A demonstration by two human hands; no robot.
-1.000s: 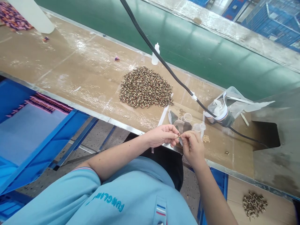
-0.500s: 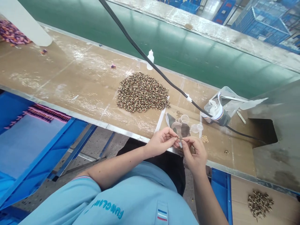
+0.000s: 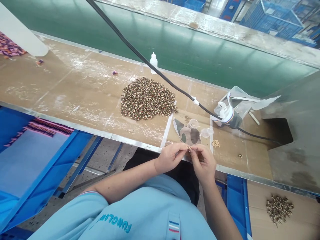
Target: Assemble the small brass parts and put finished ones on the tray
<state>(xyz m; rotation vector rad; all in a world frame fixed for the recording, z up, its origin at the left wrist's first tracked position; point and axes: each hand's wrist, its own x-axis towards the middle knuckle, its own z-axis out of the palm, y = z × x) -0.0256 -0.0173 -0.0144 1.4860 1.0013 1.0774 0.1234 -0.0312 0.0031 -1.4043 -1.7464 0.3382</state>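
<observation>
Over the table's front edge, my left hand [image 3: 172,157] and my right hand [image 3: 204,164] meet fingertip to fingertip. Both are pinched on one small brownish metallic piece [image 3: 189,149], mostly covered by the fingers. Just beyond them lies a camouflage-patterned cloth [image 3: 187,134] with a small clear round dish [image 3: 193,124] at its far side. Another clear dish [image 3: 206,133] sits to the right, near a little group of pale beads [image 3: 216,143]. A large heap of small metallic pieces [image 3: 147,99] rests left of the cloth.
A white bottle [image 3: 153,63] stands behind the heap. A black cable [image 3: 140,55] crosses above the table to a clear tray [image 3: 236,95] at right. Blue bins [image 3: 45,190] flank the table's front. A smaller heap [image 3: 280,209] lies on cardboard at lower right.
The view has shifted slightly, so the table items appear farther left. My fingertips have come closer together around the small piece, and the fingers of my left hand are more folded.
</observation>
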